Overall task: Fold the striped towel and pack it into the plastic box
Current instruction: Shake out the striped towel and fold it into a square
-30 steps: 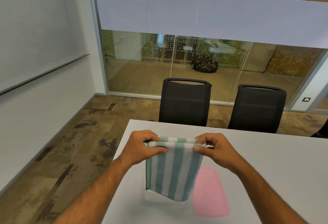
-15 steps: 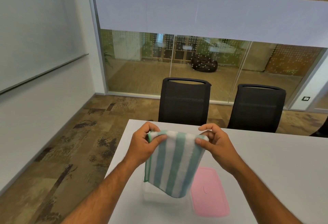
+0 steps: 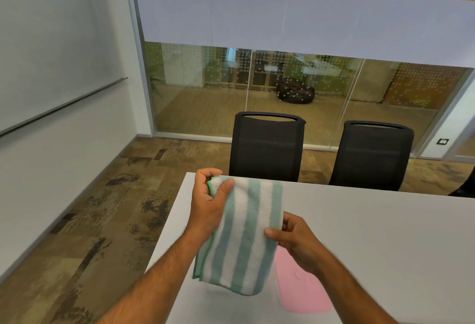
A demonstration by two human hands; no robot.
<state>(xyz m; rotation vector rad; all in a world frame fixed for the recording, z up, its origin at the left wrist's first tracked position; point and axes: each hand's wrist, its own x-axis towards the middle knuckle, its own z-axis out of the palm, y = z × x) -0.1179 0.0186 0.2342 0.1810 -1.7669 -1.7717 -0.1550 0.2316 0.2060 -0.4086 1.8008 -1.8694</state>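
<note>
Behind the pale grey rectangular table (image 3: 372, 233): two black mesh-backed office chairs (image 3: 267, 146). Above the table: folded green-and-white striped terry towel (image 3: 244, 233), hanging in the air. Left hand (image 3: 208, 203) pinches its top corner; right hand (image 3: 298, 241) grips its right edge. Flat pink plastic lid (image 3: 300, 290) lies on the table, beneath the towel's right side.

We're sitting at a white bench (image 3: 385, 233) in a meeting room, facing two black mesh chairs (image 3: 267, 146) pushed in along the far edge. Behind them a glass wall (image 3: 257, 87) with a frosted band is showing a hallway and a dark beanbag (image 3: 295, 91). A whiteboard (image 3: 51, 41) is hanging on the left wall, and patchy brown carpet (image 3: 102, 208) is covering the floor.
</note>
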